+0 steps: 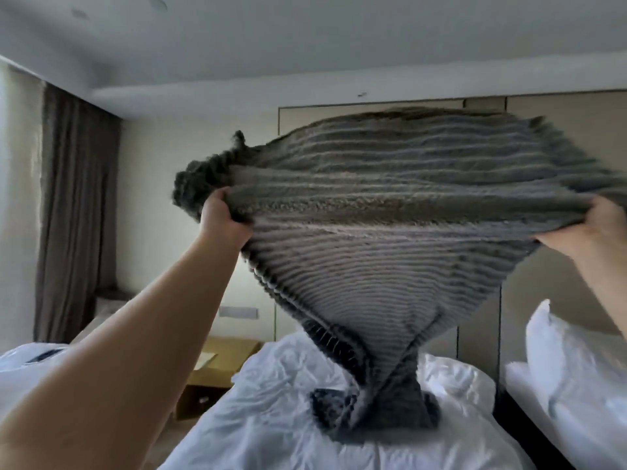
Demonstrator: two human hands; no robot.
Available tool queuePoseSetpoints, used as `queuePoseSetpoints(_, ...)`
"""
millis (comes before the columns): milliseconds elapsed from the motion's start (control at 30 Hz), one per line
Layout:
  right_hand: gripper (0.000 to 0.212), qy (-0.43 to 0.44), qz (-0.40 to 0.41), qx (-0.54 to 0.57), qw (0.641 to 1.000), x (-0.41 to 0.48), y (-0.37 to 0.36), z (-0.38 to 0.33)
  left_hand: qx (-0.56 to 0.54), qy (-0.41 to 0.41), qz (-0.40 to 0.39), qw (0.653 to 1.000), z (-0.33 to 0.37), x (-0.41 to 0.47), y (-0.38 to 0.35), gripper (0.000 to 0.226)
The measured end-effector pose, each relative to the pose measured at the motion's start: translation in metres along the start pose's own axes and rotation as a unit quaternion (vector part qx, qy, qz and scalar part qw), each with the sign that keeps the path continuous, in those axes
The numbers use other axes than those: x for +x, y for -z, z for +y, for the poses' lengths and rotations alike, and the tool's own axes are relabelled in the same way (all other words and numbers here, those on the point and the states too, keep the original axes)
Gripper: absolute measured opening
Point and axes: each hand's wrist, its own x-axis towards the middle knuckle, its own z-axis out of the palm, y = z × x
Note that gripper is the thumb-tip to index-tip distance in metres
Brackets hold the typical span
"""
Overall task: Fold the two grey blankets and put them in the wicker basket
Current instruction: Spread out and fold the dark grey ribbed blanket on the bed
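A grey ribbed blanket (390,252) is raised high in the air over a bed. My left hand (222,220) grips its upper left edge, and my right hand (593,232) grips its upper right edge. The cloth billows between the hands, blurred by motion. It narrows downward and twists, and its lower end rests on the white bed sheet (271,418). I see only this one blanket. No wicker basket is in view.
A white pillow (570,361) lies on a second bed at the right. A wooden nightstand (217,371) stands between the beds at the left. Dark curtains (74,212) hang at the far left, and a headboard panel is behind the blanket.
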Motion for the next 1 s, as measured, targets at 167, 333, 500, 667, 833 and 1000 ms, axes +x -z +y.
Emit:
queuePoseSetpoints(167, 0.039, -0.069, 0.028, -0.028, 0.997, -0.098, 0.045, 0.031, 0.034, 0.036, 0.049, 0.998, -0.025, -0.056, 0.085, 0.025)
queuePoseSetpoints(333, 0.041, -0.127, 0.165, -0.064, 0.976, -0.224, 0.11, 0.072, 0.06, 0.098, 0.152, 0.982, -0.039, -0.144, 0.194, 0.035)
queuePoseSetpoints(500, 0.053, -0.194, 0.292, -0.076, 0.933, -0.399, 0.172, 0.112, 0.072, 0.129, 0.256, 0.955, -0.042, -0.275, 0.308, 0.035)
queuePoseSetpoints(667, 0.051, -0.26, 0.426, -0.049, 0.865, -0.591, 0.22, 0.126, 0.083, 0.173, 0.33, 0.924, -0.035, -0.43, 0.401, 0.02)
queuePoseSetpoints(833, 0.045, -0.269, 0.466, -0.057, 0.841, -0.724, 0.245, 0.128, 0.055, 0.202, 0.41, 0.888, -0.034, -0.562, 0.464, 0.016)
queuePoseSetpoints(1000, 0.027, -0.266, 0.453, -0.055, 0.849, -0.747, 0.266, 0.119, 0.034, 0.205, 0.449, 0.869, -0.046, -0.618, 0.485, 0.021)
